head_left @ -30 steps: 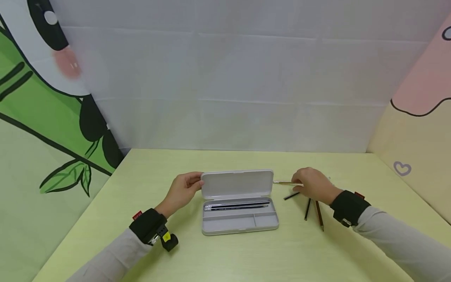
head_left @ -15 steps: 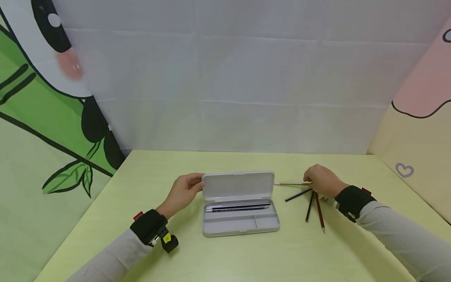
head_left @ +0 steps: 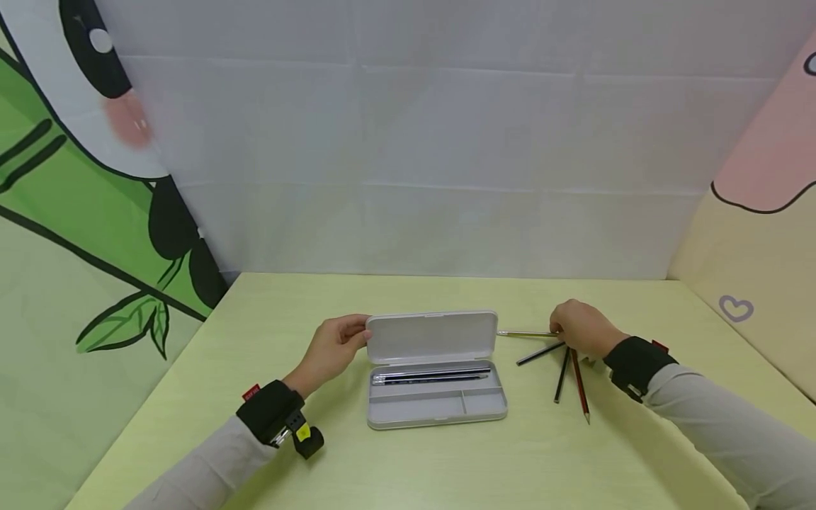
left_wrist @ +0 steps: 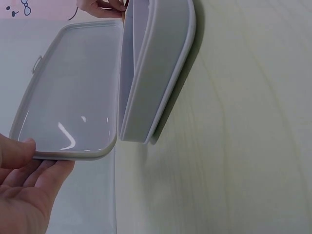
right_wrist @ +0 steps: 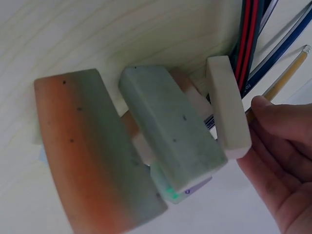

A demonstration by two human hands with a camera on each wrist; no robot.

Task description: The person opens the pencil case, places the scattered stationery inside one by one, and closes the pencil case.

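Observation:
My left hand (head_left: pixel 331 350) pinches the left edge of the raised lid (head_left: pixel 433 337) of a pale grey pencil case. In the left wrist view, the thumb lies inside the lid (left_wrist: pixel 73 92) and the fingers behind it. Dark pencils (head_left: pixel 430 375) lie in the case's long rear compartment; its front compartments (head_left: pixel 414 405) hold nothing visible. My right hand (head_left: pixel 586 329) pinches a yellow pencil (head_left: pixel 525 333) with a silvery end, thumb on top in the right wrist view. That pencil (right_wrist: pixel 287 73) points left toward the lid. The hand hides its other end.
Dark pencils (head_left: pixel 540 353) and a red-striped pencil (head_left: pixel 581 389) fan out below the right hand. Erasers lie beside it: an orange-green one (right_wrist: pixel 92 151), a grey-green one (right_wrist: pixel 170 126) and a white one (right_wrist: pixel 228 107). A pale cloth wall (head_left: pixel 408 163) stands behind the table (head_left: pixel 408 467).
My right hand has shifted right along the yellow pencil, baring more of it and of the dark pencils. The left hand stays on the lid; the case has not moved.

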